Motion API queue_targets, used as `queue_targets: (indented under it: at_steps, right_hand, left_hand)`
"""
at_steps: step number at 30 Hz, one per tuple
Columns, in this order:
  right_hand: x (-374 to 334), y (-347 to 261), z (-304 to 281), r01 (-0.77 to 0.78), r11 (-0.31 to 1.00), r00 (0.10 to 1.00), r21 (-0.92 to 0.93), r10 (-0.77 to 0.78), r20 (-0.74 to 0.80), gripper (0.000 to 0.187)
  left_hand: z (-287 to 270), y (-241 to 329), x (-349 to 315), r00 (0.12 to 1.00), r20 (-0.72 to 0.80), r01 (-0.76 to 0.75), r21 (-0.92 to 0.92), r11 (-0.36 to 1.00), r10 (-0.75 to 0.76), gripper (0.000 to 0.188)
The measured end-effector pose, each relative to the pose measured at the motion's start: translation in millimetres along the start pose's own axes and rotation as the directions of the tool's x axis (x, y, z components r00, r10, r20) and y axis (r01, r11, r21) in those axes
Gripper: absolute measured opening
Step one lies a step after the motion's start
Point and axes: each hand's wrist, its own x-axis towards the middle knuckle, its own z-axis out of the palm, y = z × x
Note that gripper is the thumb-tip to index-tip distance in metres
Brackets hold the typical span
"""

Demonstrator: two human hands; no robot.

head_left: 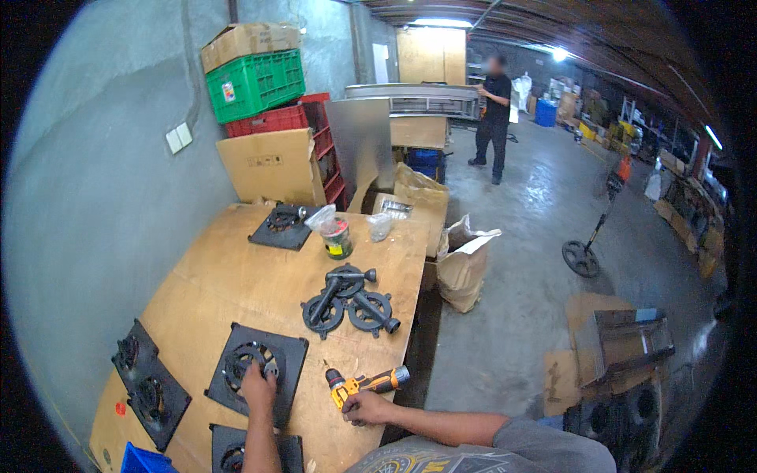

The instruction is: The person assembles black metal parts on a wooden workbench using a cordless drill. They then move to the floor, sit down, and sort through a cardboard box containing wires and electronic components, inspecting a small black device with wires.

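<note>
My left hand (259,388) reaches over a square black plate (288,355), its fingers closed on the black burner ring (246,356) at the middle. A small greyish round part shows beside the fingertips. On the wooden table a yellow and black cordless drill (347,389) lies on its side, its bit pointing away from me. My right hand (367,409) rests against the near side of the drill with the fingers curled; what they pinch, if anything, is hidden. Beyond the drill lie several black burners with pipe-like stems (347,301).
More black plates with burners lie at the left (150,386), near edge (288,449) and far end (281,227). A tub (337,240) with plastic on top stands far back. Crates (256,87) are stacked behind. A person (495,118) holds a long metal frame (418,101).
</note>
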Motion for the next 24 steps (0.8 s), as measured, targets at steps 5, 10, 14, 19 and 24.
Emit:
queue_targets:
  at_steps: [5,10,14,19,24]
  right_hand:
    - [7.0,10.7,2.0,-0.070,0.995,0.997,0.072,0.067,0.046,0.028]
    - [9.1,9.4,4.5,-0.045,0.999,0.998,0.016,0.045,0.038,0.028]
    - [8.0,1.0,7.1,-0.056,0.998,0.998,0.032,0.054,0.043,0.030]
    - [4.7,-4.3,5.8,-0.075,0.996,0.997,0.050,0.073,0.039,0.023]
    - [20.8,-1.6,16.7,-0.016,0.995,0.999,0.100,0.012,0.037,0.020]
  left_hand:
    - [3.8,-6.5,-7.1,0.990,-0.070,-0.124,-0.027,0.992,0.121,0.031]
    - [0.4,-3.8,-16.4,0.996,0.008,-0.085,0.028,0.996,0.085,0.029]
    - [4.0,-7.9,-11.4,0.990,0.050,-0.137,0.081,0.987,0.133,0.037]
    - [4.0,-6.5,5.8,0.933,0.341,-0.176,0.145,0.974,0.118,0.038]
    - [3.9,-20.1,19.8,0.894,0.423,-0.200,0.084,0.976,0.147,0.041]
